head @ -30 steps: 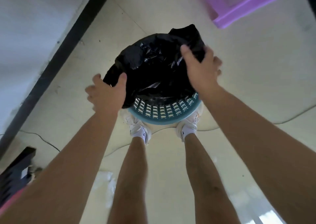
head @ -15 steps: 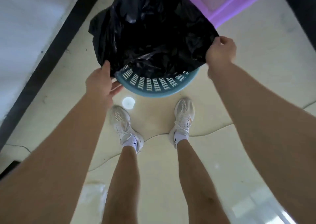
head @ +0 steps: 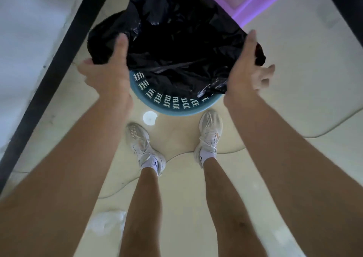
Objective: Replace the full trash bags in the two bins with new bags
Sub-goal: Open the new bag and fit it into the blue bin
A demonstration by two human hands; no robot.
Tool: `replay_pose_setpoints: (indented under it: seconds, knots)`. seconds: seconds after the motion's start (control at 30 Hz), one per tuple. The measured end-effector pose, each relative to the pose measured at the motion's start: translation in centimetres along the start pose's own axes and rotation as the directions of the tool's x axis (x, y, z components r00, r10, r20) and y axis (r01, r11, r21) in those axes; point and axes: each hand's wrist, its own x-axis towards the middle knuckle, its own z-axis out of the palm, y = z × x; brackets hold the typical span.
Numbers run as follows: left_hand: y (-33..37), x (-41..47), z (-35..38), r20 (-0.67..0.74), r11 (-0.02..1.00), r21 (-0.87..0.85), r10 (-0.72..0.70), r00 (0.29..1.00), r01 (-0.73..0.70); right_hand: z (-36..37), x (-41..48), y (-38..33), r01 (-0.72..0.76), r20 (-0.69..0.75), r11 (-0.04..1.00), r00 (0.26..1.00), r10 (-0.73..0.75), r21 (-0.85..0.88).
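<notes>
Our left hand clamps the bag; we cannot tell our right hand's hold, so the edge there may slip off the bin.

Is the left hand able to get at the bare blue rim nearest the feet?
Probably yes: the left hand, gripping the black bag, sits beside the bin rim with nothing between.

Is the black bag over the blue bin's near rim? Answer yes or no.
No, the blue bin's near rim and slotted wall show bare below the black bag, which the left hand and right hand hold.
</notes>
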Motion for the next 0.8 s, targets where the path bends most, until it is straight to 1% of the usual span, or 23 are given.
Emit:
replay_pose_setpoints:
  seconds: [0.1,0.13,0.17,0.23,0.27,0.3,0.37,0.43,0.47,0.53,0.57,0.63,0.7,0.8]
  knots:
    - [-2.1,-1.6,2.0,-0.01,0.978,0.005,-0.208,0.978,0.208,1.5,-2.4,1.9,-0.129,0.062,0.988,0.989,0.135,-0.088]
    - [-2.7,-1.4,2.2,-0.02,0.968,-0.006,-0.25,0.968,0.25,1.8,-2.5,2.3,-0.128,0.064,0.988,0.989,0.134,-0.088]
    - [-3.3,-1.1,2.3,-0.013,0.965,-0.023,-0.262,0.965,0.262,1.8,-2.3,2.8,-0.103,0.082,0.992,0.991,0.109,-0.076]
    - [-3.7,-0.3,1.9,0.021,0.972,0.0,-0.235,0.972,0.235,1.7,-1.9,3.3,-0.042,0.161,0.998,0.986,0.051,-0.055]
    - [-3.8,-0.1,1.6,0.032,0.974,0.011,-0.226,0.974,0.226,1.5,-1.8,3.2,-0.021,0.174,0.999,0.984,0.028,-0.043]
    - [-4.0,0.3,1.4,0.019,0.977,0.009,-0.211,0.977,0.211,1.3,-1.7,3.0,-0.028,0.16,0.999,0.987,0.031,-0.019]
    - [-4.1,0.1,1.0,-0.065,0.988,-0.033,-0.156,0.986,0.154,1.1,-1.4,2.8,-0.094,0.122,0.996,0.988,0.092,0.009]
    - [-4.2,-1.0,0.8,-0.106,0.996,-0.011,-0.089,0.99,0.088,1.0,-2.2,2.5,-0.089,0.163,0.994,0.982,0.097,-0.056]
    - [-4.5,-1.4,0.5,-0.103,0.996,0.0,-0.083,0.991,0.084,1.2,-2.6,2.5,-0.076,0.196,0.991,0.976,0.096,-0.106]
    - [-5.7,-2.1,-0.3,-0.091,0.994,0.018,-0.109,0.99,0.111,1.5,-3.2,2.3,-0.062,0.223,0.976,0.969,0.11,-0.209]
    - [-6.4,-2.4,-0.7,-0.094,0.992,0.032,-0.117,0.989,0.121,1.6,-3.2,2.2,-0.055,0.228,0.97,0.967,0.11,-0.235]
    - [-7.7,-3.0,-1.6,-0.104,0.987,0.063,-0.139,0.985,0.146,1.5,-2.7,2.2,0.004,0.259,0.967,0.964,0.063,-0.254]
    - [-8.8,-3.6,-2.2,-0.116,0.98,0.058,-0.181,0.977,0.188,1.3,-1.9,3.0,0.037,0.296,0.971,0.955,0.036,-0.235]
    - [-10.1,-4.0,-2.9,-0.125,0.964,0.052,-0.252,0.96,0.26,0.3,-2.0,3.4,-0.001,0.197,0.991,0.98,0.028,-0.136]
